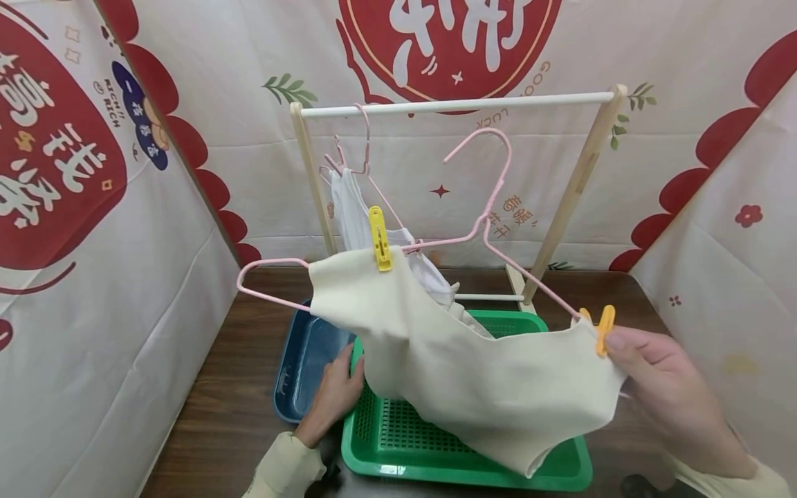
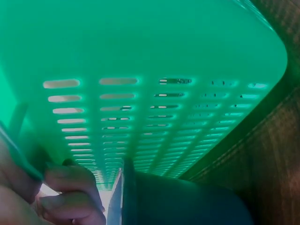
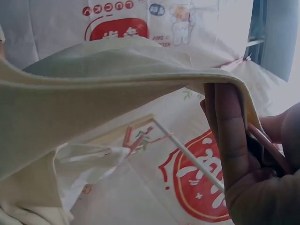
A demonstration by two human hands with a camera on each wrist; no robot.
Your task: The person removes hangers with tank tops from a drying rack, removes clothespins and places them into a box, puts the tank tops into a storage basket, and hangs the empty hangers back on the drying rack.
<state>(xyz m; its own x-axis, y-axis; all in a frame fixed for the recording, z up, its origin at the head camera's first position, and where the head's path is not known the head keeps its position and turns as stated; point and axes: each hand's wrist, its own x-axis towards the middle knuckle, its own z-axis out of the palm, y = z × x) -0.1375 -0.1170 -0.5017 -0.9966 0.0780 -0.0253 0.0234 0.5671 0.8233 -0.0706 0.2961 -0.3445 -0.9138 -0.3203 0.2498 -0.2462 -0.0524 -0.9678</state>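
A cream sleeveless top (image 1: 479, 373) hangs from a pink hanger (image 1: 498, 187) over the green basket (image 1: 467, 477). Its left shoulder carries a yellow clothespin (image 1: 380, 242); an orange clothespin (image 1: 605, 330) sits at the right end. My right hand (image 1: 675, 391) pinches the top there, thumb by the orange pin. In the right wrist view its fingers (image 3: 232, 126) reach inside the fabric, beside the pink hanger (image 3: 269, 147). Low at the left, my left hand (image 1: 339, 391) grips the basket's rim, its fingers (image 2: 72, 187) curled at the edge in the left wrist view.
Behind stands a wooden rack with a white rail (image 1: 461, 105). White clothing (image 1: 351, 207) hangs at its left on pink hangers. A blue basin (image 1: 305, 373) stands left of the green basket on the brown table (image 1: 212, 394). Printed cloth walls (image 1: 249, 180) enclose the space.
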